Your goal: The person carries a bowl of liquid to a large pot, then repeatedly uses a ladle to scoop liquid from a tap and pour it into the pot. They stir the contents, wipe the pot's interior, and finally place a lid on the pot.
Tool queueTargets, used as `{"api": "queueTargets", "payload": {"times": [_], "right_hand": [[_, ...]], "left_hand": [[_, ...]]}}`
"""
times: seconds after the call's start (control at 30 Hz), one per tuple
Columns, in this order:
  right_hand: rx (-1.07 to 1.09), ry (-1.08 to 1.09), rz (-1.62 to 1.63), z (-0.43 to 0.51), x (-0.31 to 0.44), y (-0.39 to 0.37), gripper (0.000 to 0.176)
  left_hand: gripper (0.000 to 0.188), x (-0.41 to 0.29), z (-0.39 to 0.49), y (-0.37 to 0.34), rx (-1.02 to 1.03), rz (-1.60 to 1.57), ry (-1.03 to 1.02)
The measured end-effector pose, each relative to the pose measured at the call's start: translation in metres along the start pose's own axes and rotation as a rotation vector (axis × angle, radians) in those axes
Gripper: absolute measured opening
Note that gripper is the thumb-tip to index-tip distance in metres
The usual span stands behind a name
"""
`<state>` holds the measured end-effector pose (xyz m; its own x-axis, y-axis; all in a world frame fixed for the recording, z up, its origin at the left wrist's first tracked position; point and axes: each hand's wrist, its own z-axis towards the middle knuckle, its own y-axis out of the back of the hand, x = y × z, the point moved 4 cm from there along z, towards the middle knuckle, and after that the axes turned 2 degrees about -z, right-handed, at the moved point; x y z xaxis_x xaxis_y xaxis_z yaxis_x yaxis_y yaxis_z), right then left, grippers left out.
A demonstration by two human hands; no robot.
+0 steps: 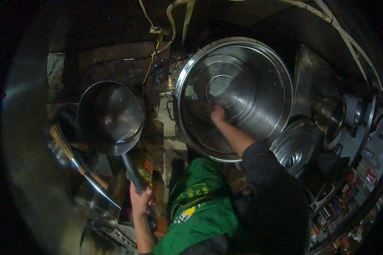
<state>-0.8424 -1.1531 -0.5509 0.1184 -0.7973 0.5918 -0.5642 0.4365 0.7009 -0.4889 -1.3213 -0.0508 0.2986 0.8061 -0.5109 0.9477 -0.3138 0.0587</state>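
Observation:
My left hand [142, 198] is wrapped around the dark handle [132, 172] of a deep metal wok [110, 116]. The wok is held out to the left with its hollow side facing me. A large stainless steel pot [182, 71] stands on the right, and my right arm reaches over its rim. Down inside the pot is my right hand [217, 114], fingers curled, close to a perforated metal insert [221, 85]. Shadow hides the fingertips, so whether they grasp anything is unclear.
A bamboo wok brush [60, 137] and a long metal utensil handle [100, 188] lie left of the wok. A valve [167, 93] is beside the big pot. To the right are a round metal lid [295, 153] and a metal bowl [329, 116]. Pipes [335, 27] run overhead.

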Motion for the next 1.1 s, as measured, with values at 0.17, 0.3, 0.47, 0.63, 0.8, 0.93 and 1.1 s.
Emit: {"api": "queueTargets", "payload": {"times": [0.17,0.3,0.47,0.63,0.8,0.93,1.1], "right_hand": [[0.255,-0.133,-0.390,-0.021,0.085,0.017,0.029],[0.194,-0.236,-0.214,-0.021,-0.004,0.017,0.029],[0.283,-0.185,-0.314,-0.029,0.036,0.002,0.031],[0.256,-0.677,0.435,-0.015,0.051,-0.008,0.043],[0.238,0.153,-0.467,-0.026,0.077,-0.014,0.045],[0.438,0.151,0.035,-0.022,0.086,-0.042,0.042],[0.592,0.101,0.564,0.047,0.134,-0.042,0.041]], "left_hand": [[0.052,0.002,-0.004,-0.006,-0.063,-0.015,-0.033],[0.056,0.003,-0.007,0.001,-0.032,0.016,-0.009],[0.061,0.012,-0.012,-0.001,-0.044,-0.057,0.037],[0.060,0.004,-0.010,-0.003,-0.038,-0.002,0.001],[0.059,0.003,-0.013,-0.007,-0.045,-0.043,0.008],[0.066,0.007,-0.015,-0.003,-0.100,-0.053,0.052],[0.063,-0.005,-0.015,-0.004,-0.064,-0.015,0.001]]}}
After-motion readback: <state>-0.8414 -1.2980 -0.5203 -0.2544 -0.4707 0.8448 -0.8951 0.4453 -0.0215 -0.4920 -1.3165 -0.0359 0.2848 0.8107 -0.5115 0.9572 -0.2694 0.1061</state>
